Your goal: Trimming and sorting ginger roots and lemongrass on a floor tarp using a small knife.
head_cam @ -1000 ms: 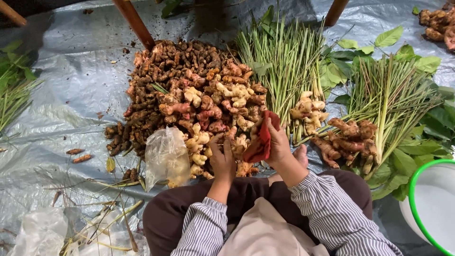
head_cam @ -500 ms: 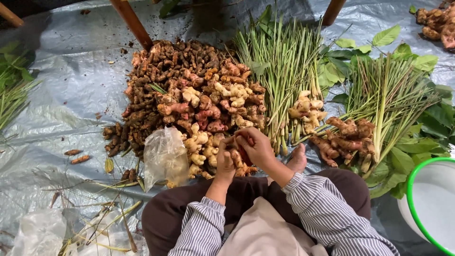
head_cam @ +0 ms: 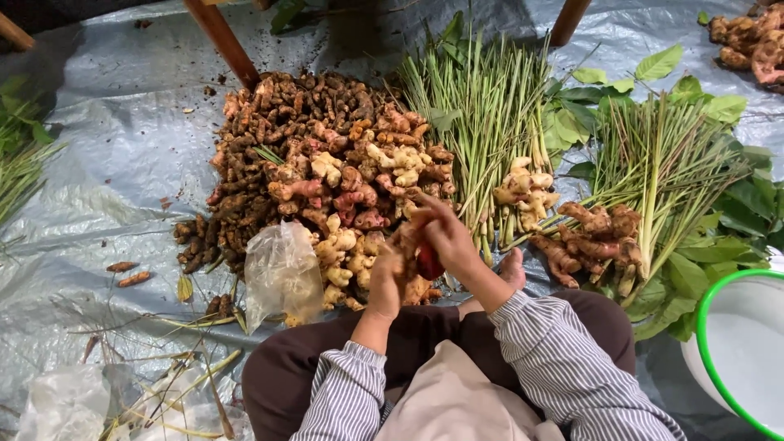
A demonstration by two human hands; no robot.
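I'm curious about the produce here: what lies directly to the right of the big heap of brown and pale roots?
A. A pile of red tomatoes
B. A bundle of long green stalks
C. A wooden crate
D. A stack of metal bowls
B: a bundle of long green stalks lies fanned out right beside the root heap on the grey plastic sheet.

One cam only, head-worn, looking steeply down over the person's lap at the grey tarp (head_cam: 106,163) on the floor. Close range: root pile (head_cam: 310,171) sits mid-frame, sleeves at bottom edge. No 2nd view, so nothing shared.
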